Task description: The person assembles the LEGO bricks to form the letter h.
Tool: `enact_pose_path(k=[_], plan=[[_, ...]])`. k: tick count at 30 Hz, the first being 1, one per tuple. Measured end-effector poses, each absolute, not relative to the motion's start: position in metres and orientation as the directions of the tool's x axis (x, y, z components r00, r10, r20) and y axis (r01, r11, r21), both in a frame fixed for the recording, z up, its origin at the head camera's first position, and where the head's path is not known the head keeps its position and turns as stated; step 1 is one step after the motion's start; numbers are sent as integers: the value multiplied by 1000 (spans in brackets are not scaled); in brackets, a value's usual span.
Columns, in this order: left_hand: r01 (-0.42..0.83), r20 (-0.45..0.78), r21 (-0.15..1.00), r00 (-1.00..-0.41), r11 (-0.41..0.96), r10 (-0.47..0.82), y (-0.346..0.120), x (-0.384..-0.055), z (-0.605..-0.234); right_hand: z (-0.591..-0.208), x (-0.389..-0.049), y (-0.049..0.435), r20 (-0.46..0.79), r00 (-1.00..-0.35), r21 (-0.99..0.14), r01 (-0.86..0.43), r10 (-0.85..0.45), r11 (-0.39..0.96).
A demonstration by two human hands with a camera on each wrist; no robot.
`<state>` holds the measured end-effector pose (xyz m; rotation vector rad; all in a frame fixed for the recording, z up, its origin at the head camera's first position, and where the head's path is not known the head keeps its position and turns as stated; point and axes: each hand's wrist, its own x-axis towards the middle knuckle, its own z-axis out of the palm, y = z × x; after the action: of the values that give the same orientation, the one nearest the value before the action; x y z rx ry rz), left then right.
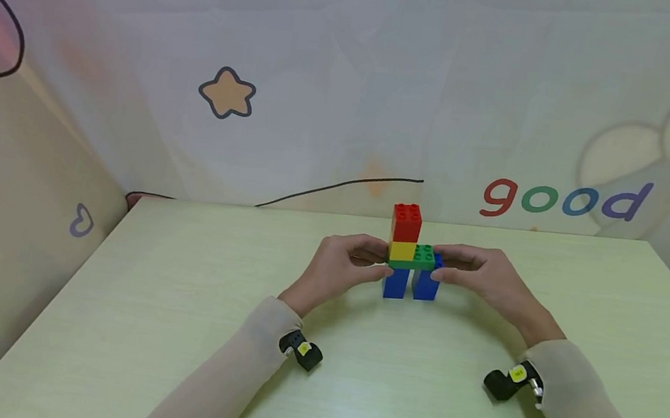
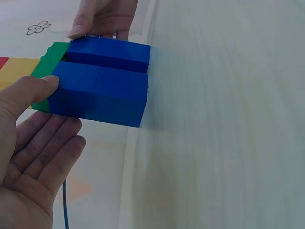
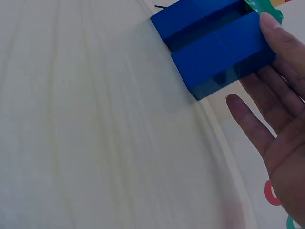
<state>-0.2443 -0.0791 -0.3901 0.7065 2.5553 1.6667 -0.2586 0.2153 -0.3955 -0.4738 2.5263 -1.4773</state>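
A small toy-brick structure stands upright on the table, with two blue pillars side by side and a narrow gap between them. A green brick (image 1: 424, 256) bridges the left blue pillar (image 1: 395, 284) and the right blue pillar (image 1: 425, 286). Above its left end sit a yellow brick (image 1: 403, 251) and a red brick (image 1: 406, 223). My left hand (image 1: 345, 260) grips the left side, thumb where green meets blue in the left wrist view. On the other side my right hand (image 1: 487, 273) pinches the right pillar near its top, its lower fingers spread in the right wrist view.
The pale wooden table (image 1: 162, 342) reaches back to a printed backdrop (image 1: 338, 95) with a star and the word "good". A small black camera (image 1: 302, 349) is strapped at the left wrist, another black camera (image 1: 513, 382) at the right.
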Motion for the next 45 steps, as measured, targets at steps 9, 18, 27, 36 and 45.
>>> enact_pose_path(k=[9, 18, 27, 36, 45], plan=[[353, 236, 881, -904, 314, 355, -81, -246, -394, -395, -260, 227, 30, -921, -878, -210, -387, 430], [340, 230, 894, -907, 292, 352, -82, -246, -397, -398, -260, 226, 39, -924, -879, -213, -381, 427], [298, 208, 917, -925, 265, 318, -86, -245, -398, -397, -258, 218, 41, -933, -876, -205, -357, 437], [259, 185, 918, -950, 302, 252, -90, -248, -399, -398, -256, 204, 50, -950, -889, -183, -307, 420], [224, 175, 930, -967, 292, 184, -91, -250, -402, -402, -256, 192, 69, -964, -915, -163, -256, 368]])
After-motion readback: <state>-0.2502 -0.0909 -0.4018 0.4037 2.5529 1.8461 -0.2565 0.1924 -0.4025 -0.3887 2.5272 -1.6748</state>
